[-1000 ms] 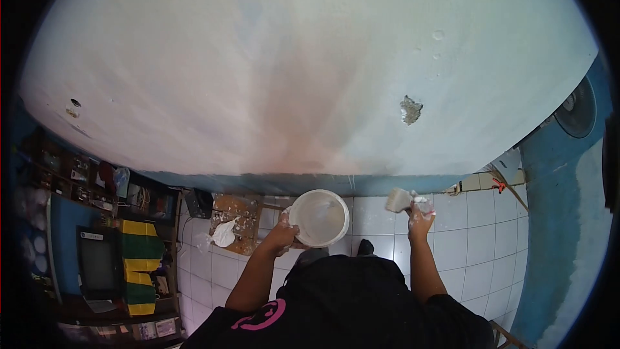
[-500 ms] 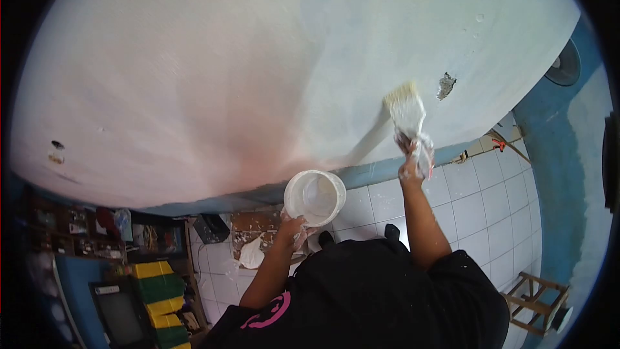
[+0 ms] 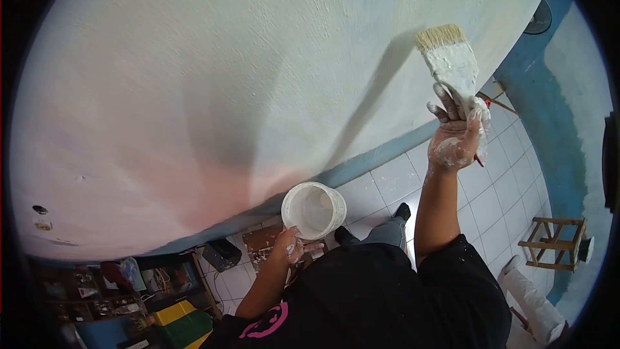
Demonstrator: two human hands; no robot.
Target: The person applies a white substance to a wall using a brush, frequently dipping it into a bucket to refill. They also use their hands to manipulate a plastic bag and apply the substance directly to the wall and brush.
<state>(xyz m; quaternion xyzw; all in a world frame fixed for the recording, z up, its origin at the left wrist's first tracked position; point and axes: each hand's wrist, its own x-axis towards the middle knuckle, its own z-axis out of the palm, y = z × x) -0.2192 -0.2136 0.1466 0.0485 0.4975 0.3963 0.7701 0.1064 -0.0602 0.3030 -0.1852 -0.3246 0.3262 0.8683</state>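
My right hand (image 3: pixel 456 141) grips the handle of a wide, flat paintbrush (image 3: pixel 454 64), thumb against it and some fingers spread along it. The brush is tilted up, its pale bristles close to the wall in this view, and thick white paint coats its lower part. A round white bucket (image 3: pixel 336 212) is held by my left hand (image 3: pixel 291 245), fingers closed at its rim. White paint shows inside. Both hands are smeared white. In front of me, the wall (image 3: pixel 194 77) is whitish above and pink lower down, with shadows across it.
Grey-white tiles (image 3: pixel 492 184) cover the floor. On the right stands a wooden stool (image 3: pixel 554 244), with a white roll-like object (image 3: pixel 535 304) below it. Cluttered shelves (image 3: pixel 97 294) and a striped yellow and green cloth (image 3: pixel 184 323) are at lower left. A black box (image 3: pixel 221 254) sits by the wall.
My right hand and the brush have moved up and right, tilting the other way. The bucket stays in my left hand in nearly the same place. The view has turned somewhat.
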